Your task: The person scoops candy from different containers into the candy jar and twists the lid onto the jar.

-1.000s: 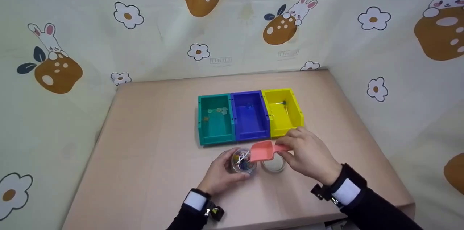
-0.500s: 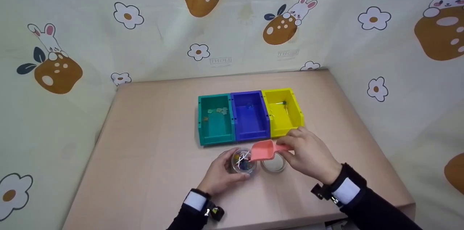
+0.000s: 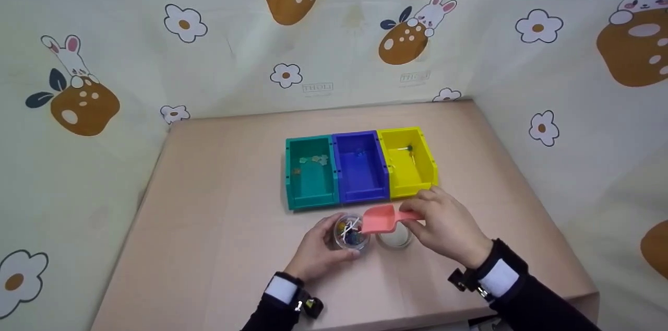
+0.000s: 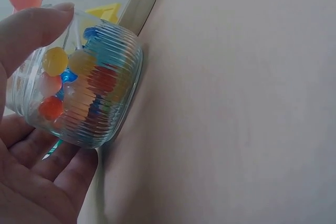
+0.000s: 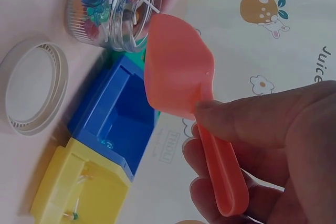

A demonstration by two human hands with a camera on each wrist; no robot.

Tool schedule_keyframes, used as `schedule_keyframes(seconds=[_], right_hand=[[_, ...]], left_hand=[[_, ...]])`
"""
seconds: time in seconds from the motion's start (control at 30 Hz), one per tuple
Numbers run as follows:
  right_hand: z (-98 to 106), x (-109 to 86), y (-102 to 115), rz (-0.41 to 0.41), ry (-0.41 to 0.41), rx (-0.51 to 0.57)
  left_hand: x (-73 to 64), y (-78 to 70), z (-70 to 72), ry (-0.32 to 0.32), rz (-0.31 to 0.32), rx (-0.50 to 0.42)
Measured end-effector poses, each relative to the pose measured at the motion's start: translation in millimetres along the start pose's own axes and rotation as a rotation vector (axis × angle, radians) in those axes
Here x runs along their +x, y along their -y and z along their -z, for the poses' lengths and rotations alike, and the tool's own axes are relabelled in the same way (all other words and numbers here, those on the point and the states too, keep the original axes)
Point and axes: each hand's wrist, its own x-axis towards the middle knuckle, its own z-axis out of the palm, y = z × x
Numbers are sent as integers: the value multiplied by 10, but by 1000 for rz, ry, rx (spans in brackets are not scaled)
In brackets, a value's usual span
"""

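A clear ribbed glass jar (image 4: 118, 59) stands on the table, holding colorful round beads and several white sticks. My left hand (image 3: 318, 250) grips it, thumb on the near side and fingers around the far side. My right hand (image 3: 446, 221) pinches the handle of a small coral scoop (image 5: 178, 66) between thumb and fingers. In the head view the scoop's front edge lies over the jar's right rim; its bowl looks bare. A white round lid (image 5: 34, 85) lies on the table right of the jar, partly hidden by the scoop.
Three joined bins stand behind the jar: green (image 3: 313, 190) with several small pale pieces, blue (image 3: 362, 179) with a small bluish piece, and yellow (image 3: 409, 179) with thin sticks. A patterned curtain (image 3: 224, 59) hangs behind the table (image 3: 209, 258).
The right hand and scoop have shifted very slightly, down and to the right. The left hand and jar stay in place, and the bins look the same.
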Motion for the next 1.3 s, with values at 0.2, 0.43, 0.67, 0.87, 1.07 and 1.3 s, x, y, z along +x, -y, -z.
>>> schedule_keyframes(seconds=[0.2,0.43,0.67,0.87,1.07,1.3], right_hand=[[-26,-49,-38,-26,3,27],[-69,-99,-81,-47,2,50],[-82,-138,-86,-85,12,60],[-117,-151,-100,-135,11,112],[-144,-137,-117,-166,15,160],[-169,-113,-138,-206,13,207]], left_hand=[[-2,-7,-7,3,-5,-16],[7,13,-4,5,-20,-31],[6,21,-4,2,-6,-37],[9,11,-3,7,1,-39],[-7,9,-2,7,20,-49],[-15,4,-5,9,20,-71]])
